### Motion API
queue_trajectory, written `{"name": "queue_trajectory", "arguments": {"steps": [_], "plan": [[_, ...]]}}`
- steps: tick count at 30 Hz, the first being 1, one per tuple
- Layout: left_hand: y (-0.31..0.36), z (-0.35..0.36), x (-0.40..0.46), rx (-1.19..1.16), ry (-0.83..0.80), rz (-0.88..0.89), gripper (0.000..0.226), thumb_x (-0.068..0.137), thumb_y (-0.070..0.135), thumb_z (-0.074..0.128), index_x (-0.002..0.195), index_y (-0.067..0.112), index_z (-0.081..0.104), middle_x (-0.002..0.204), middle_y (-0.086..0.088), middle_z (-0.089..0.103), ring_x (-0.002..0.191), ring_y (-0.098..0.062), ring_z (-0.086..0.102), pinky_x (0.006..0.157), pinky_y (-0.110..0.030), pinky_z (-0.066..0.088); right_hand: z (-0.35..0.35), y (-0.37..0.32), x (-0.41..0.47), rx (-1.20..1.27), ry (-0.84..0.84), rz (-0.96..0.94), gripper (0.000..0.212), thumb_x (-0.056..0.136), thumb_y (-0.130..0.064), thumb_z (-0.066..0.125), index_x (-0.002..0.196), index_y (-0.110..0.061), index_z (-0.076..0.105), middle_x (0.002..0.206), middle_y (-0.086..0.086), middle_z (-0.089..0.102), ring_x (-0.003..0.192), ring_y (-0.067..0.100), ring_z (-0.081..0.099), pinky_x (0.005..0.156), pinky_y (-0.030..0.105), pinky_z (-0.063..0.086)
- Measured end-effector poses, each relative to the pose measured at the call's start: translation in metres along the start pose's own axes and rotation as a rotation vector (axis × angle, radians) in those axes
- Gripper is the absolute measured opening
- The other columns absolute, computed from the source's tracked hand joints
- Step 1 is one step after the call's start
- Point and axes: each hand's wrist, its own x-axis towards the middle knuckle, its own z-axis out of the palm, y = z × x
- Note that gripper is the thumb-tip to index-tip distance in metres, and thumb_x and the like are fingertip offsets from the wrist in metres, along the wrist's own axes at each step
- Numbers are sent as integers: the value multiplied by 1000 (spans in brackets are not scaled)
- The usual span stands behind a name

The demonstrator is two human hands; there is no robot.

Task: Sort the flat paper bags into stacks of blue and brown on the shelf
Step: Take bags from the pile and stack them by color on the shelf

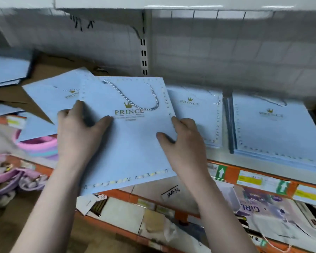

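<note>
Head view, left hand and right hand gripping blue bag, 2 blue stacks on shelf

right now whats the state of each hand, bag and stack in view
left hand: grips the held bag's left edge
right hand: grips its right edge
held blue bag: flat, printed side up, over the shelf edge
cord handle: lying loose on the bag
middle blue stack: flat on the shelf
right blue stack: flat on the shelf
loose blue bag: askew, partly under the held one
</note>
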Motion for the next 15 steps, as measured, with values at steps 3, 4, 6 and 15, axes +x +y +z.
{"name": "queue_trajectory", "arguments": {"steps": [3,4,6,15], "plan": [[6,-13,-2,-17,55,24,36,78,31,71,84,9,44,96,-15,42,80,-11,23,70,-25,24,-4,-7,3,14,14,-51,47,90,-33,55,131,-11,49,127,2,43,115,23,46,86,32,40],[9,-15,-2,-23,64,27,36,78,31,71,84,8,44,96,-15,42,79,-10,22,68,-23,23,-7,-8,4,21,18,-63,49,90,-33,55,133,-11,48,128,2,43,116,23,46,87,32,40],[14,-17,-2,-29,74,21,36,78,31,71,86,6,46,98,-14,41,82,-11,24,68,-22,23,-11,-9,6,28,34,-81,50,90,-33,56,134,-10,48,128,3,44,115,24,48,90,32,39],[38,14,3,-81,-17,10,35,80,31,69,99,8,51,105,-9,39,93,-22,40,79,-27,31,-29,12,15,-8,78,-27,51,91,-32,56,135,-7,47,123,5,46,112,24,48,89,32,41]]}}
